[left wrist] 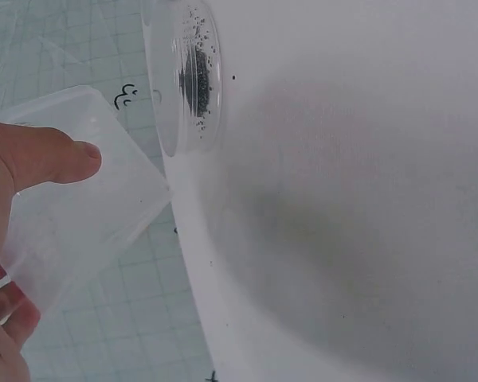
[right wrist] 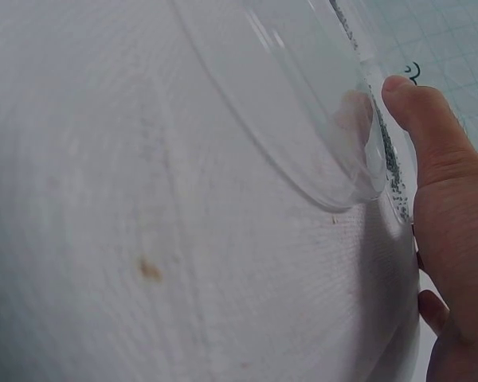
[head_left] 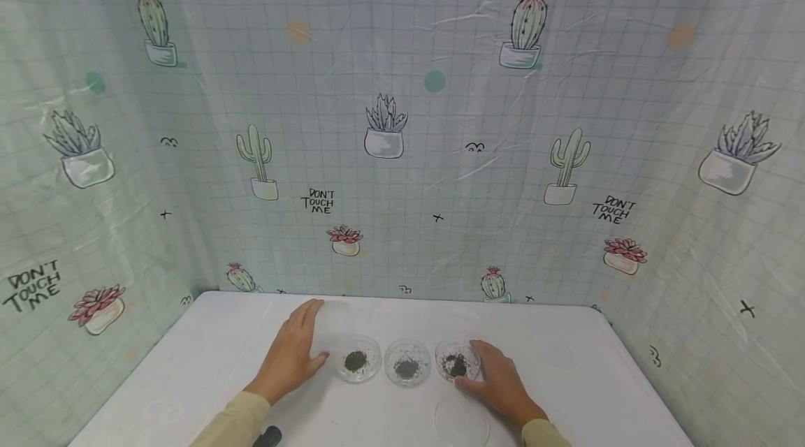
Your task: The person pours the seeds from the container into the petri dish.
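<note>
Three clear petri dishes with dark granules stand in a row: a left dish (head_left: 374,349), a middle dish (head_left: 393,350) and a right dish (head_left: 442,350). My left hand (head_left: 291,353), just left of the row, grips a translucent square plastic container (left wrist: 88,215) between thumb and fingers. In the left wrist view its thumb (left wrist: 72,161) lies across the near face. My right hand (head_left: 499,378) holds the right dish at its right edge, thumb at the front and fingers behind. A round clear lid (head_left: 462,426) lies in front of that dish, close to the right wrist.
Beneath everything is a white table (head_left: 553,342). A black object (head_left: 268,436) pokes in at the bottom edge beside the left sleeve (head_left: 233,420). Cactus-printed curtains (head_left: 402,188) enclose the table's back and sides.
</note>
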`<state>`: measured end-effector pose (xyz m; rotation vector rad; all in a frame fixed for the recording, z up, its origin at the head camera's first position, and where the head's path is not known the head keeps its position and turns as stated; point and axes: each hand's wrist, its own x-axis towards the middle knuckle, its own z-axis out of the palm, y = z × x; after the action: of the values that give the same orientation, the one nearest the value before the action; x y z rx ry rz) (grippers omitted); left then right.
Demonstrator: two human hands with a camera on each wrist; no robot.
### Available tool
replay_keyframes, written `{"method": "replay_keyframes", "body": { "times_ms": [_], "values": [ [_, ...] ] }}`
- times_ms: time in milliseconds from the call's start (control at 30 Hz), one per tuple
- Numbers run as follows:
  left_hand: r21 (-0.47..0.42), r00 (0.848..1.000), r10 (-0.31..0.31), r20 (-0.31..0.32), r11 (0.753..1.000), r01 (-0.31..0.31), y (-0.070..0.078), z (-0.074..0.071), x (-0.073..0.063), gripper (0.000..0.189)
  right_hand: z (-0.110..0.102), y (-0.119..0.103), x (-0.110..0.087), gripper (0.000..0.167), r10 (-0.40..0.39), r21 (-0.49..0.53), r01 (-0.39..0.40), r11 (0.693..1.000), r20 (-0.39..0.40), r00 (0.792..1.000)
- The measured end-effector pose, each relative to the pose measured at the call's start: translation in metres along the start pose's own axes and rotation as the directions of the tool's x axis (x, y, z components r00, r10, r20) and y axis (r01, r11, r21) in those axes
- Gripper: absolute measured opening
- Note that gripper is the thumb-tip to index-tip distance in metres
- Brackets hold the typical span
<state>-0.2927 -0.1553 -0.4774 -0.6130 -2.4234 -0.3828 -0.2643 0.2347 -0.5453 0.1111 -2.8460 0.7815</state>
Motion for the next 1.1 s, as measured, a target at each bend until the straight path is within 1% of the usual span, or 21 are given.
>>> {"method": "replay_keyframes", "body": {
  "times_ms": [67,200,333,400,467,533,633,833,933,1000,1067,1100],
  "values": [
    [-0.003,1.000,-0.008,-0.007,1.000,0.008,-0.002,0.001,-0.001,0.106,0.000,0.000,0.000,0.086,0.000,0.001,0.000,1.000,-0.003,1.000],
    [-0.014,1.000,-0.026,0.011,1.000,0.026,-0.007,0.004,-0.004,0.110,0.000,-0.001,0.000,0.086,0.006,0.002,-0.006,1.000,-0.002,1.000],
    [-0.038,0.999,-0.044,0.013,0.998,0.044,-0.009,0.005,-0.007,0.111,-0.001,-0.001,0.000,0.086,-0.010,-0.001,0.010,1.000,-0.006,1.000],
    [-0.053,0.998,-0.067,0.023,0.996,0.068,-0.010,0.006,-0.009,0.110,0.000,-0.001,0.000,0.086,-0.010,-0.006,0.010,1.000,-0.006,1.000],
    [-0.075,0.994,-0.101,0.048,0.992,0.104,-0.010,0.007,-0.010,0.108,0.000,0.000,0.000,0.086,-0.001,-0.007,0.001,1.000,-0.002,1.000],
    [-0.097,0.986,-0.146,0.081,0.983,0.154,-0.010,0.008,-0.012,0.107,0.000,0.000,0.000,0.087,0.012,-0.006,-0.012,1.000,0.006,1.000],
    [-0.119,0.969,-0.209,0.130,0.967,0.224,-0.012,0.010,-0.014,0.106,0.000,0.000,0.000,0.087,0.019,-0.002,-0.019,1.000,0.010,1.000],
    [-0.121,0.928,-0.299,0.224,0.936,0.331,-0.019,0.014,-0.018,0.104,0.000,-0.001,-0.001,0.087,0.019,0.006,-0.019,1.000,0.009,1.000],
    [-0.131,0.905,-0.328,0.272,0.919,0.372,-0.022,0.013,-0.020,0.102,0.000,-0.002,-0.001,0.086,0.022,0.005,-0.022,1.000,0.010,1.000],
    [-0.140,0.895,-0.336,0.293,0.911,0.388,-0.024,0.013,-0.022,0.101,0.000,-0.002,-0.001,0.086,0.025,0.005,-0.025,1.000,0.011,1.000],
    [-0.148,0.891,-0.335,0.305,0.908,0.392,-0.026,0.012,-0.024,0.100,0.000,-0.002,-0.001,0.086,0.027,0.005,-0.027,1.000,0.012,1.000],
    [-0.152,0.894,-0.331,0.303,0.909,0.388,-0.026,0.012,-0.025,0.099,0.000,-0.002,-0.001,0.086,0.028,0.006,-0.028,1.000,0.012,1.000]
  ]
}}
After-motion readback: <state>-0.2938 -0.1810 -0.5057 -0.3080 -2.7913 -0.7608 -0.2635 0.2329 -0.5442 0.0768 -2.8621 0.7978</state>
